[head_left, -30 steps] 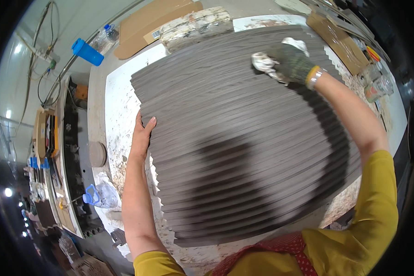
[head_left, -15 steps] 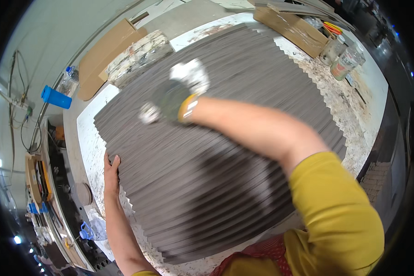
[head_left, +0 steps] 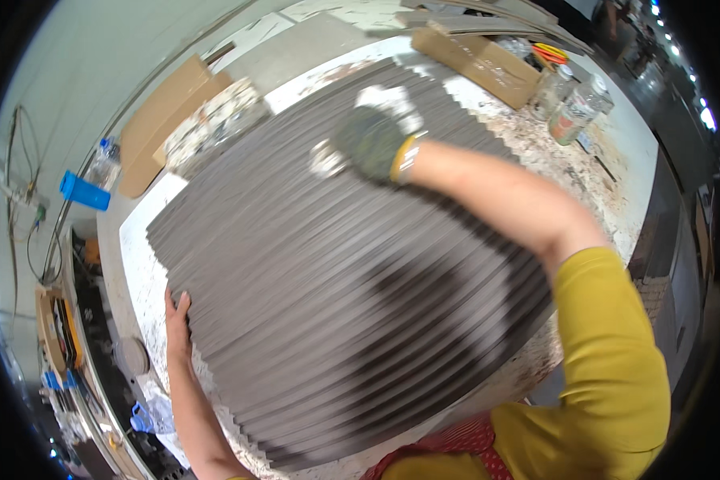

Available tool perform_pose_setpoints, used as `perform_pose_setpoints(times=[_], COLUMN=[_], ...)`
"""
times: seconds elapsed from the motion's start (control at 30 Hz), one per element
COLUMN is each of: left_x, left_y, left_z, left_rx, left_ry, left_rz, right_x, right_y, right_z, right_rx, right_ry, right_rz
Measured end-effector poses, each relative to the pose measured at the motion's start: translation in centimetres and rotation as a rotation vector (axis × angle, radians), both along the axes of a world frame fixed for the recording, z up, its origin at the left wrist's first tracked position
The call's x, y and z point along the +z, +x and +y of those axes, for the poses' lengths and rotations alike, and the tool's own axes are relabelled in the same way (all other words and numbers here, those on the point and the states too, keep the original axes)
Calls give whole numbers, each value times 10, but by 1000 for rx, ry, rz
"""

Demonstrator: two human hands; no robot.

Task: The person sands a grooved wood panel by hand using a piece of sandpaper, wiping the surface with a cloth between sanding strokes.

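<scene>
A wide grey-brown panel point(head_left: 296, 264) with parallel ridges and toothed side edges lies in front of me. My right hand point(head_left: 368, 146) wears a dark green work glove with a yellow cuff. It is closed round a white cloth point(head_left: 388, 102), pressed on the far part of the panel. The cloth bulges out on both sides of the glove, and the fingertips are hidden. At the panel's left edge rests my bare left hand point(head_left: 178, 324), its thumb and fingers apart.
The panel lies on a stained white table point(head_left: 136, 248). Along the back are cardboard boxes point(head_left: 476, 64), a plastic-wrapped block point(head_left: 216, 120) and glass jars point(head_left: 580, 108). A blue cup point(head_left: 84, 190) stands on the left, with a clear plastic jug point(head_left: 154, 414) nearer me.
My right hand has swept to the right over the ridges with the white cloth. My left hand stays at the panel's left edge. The whole view has shifted slightly.
</scene>
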State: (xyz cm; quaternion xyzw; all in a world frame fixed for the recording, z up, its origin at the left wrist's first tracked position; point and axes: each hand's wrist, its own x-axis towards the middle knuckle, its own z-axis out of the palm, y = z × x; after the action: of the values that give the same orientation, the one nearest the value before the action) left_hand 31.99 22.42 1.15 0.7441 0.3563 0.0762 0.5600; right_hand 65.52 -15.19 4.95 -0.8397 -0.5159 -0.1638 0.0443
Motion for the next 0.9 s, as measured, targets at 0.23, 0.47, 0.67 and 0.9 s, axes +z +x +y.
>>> perform_pose_setpoints(times=[0.23, 0.47, 0.67, 0.9], left_x=[5, 5, 3, 21], left_y=[-4, -2, 9, 9], left_z=[5, -3, -8, -20], left_rx=[-9, 12, -47, -3], left_ry=[-5, 68, 160, 0], left_rz=[8, 36, 46, -18], right_x=[11, 25, 25, 22], right_y=[52, 91, 72, -81], right_z=[-85, -156, -135, 124], right_rx=[11, -439, -420, 43], right_ry=[150, -139, -159, -12], right_rz=[148, -23, -47, 291])
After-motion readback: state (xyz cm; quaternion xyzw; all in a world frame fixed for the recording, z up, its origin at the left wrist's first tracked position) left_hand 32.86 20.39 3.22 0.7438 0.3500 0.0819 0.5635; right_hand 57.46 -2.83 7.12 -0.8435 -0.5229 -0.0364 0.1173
